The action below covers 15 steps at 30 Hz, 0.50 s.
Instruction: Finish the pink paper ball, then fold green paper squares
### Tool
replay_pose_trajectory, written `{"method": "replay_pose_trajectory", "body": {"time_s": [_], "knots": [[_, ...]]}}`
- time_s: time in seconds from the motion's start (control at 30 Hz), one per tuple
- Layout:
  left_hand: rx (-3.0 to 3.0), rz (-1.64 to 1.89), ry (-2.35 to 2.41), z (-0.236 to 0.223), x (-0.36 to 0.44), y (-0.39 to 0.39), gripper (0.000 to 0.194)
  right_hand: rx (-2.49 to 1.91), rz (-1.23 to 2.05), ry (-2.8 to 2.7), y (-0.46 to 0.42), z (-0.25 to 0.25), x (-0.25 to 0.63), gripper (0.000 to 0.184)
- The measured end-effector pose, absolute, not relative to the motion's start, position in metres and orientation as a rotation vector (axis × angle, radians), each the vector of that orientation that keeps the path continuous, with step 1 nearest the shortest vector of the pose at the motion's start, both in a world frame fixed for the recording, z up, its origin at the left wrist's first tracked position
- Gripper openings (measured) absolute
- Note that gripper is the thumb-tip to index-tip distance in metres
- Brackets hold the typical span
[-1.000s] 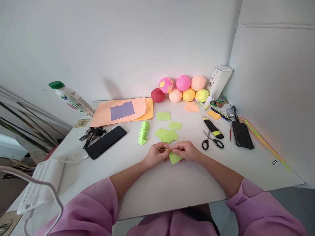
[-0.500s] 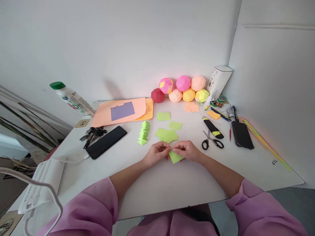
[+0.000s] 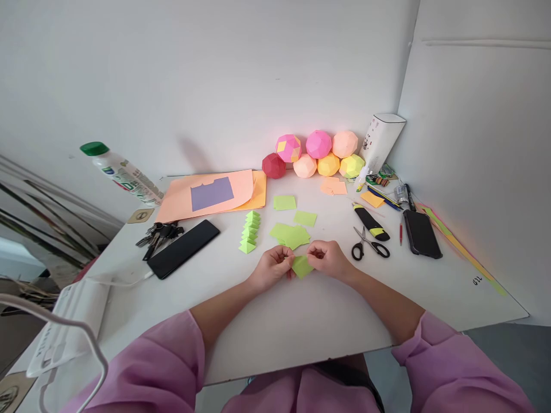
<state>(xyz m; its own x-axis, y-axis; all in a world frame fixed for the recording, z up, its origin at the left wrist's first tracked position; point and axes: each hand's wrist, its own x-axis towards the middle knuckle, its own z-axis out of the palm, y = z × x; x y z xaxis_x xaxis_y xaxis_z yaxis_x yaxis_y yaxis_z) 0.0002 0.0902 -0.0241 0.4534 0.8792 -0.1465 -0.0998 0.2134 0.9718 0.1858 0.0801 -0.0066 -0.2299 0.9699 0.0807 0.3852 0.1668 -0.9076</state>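
A small green paper piece is pinched between my two hands above the near part of the table. My left hand has its thumb and fingers closed on the left side of the paper. On the opposite side, my right hand grips the right edge. Just beyond the hands lies a loose pile of green paper pieces, with two more green rectangles farther back. To the left stands a row of folded green paper units.
Scissors and a cutter lie right of my hands, a black phone beyond them. Faceted paper balls are stacked against the wall. At left are a dark phone, keys, a bottle and orange sheets.
My hands have moved slightly apart, and the right one has shifted from the paper's top corner to its right side. The green paper has turned and shows less of its surface.
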Motion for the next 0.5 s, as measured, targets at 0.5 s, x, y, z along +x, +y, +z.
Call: {"method": "replay_pose_trajectory", "body": {"time_s": [0.5], "knots": [[1.077,0.916,0.873,-0.0242,0.0014,0.0917,0.037,-1.205,1.342,-1.608,0.0794,-0.0078,0.1884,0.027]]}}
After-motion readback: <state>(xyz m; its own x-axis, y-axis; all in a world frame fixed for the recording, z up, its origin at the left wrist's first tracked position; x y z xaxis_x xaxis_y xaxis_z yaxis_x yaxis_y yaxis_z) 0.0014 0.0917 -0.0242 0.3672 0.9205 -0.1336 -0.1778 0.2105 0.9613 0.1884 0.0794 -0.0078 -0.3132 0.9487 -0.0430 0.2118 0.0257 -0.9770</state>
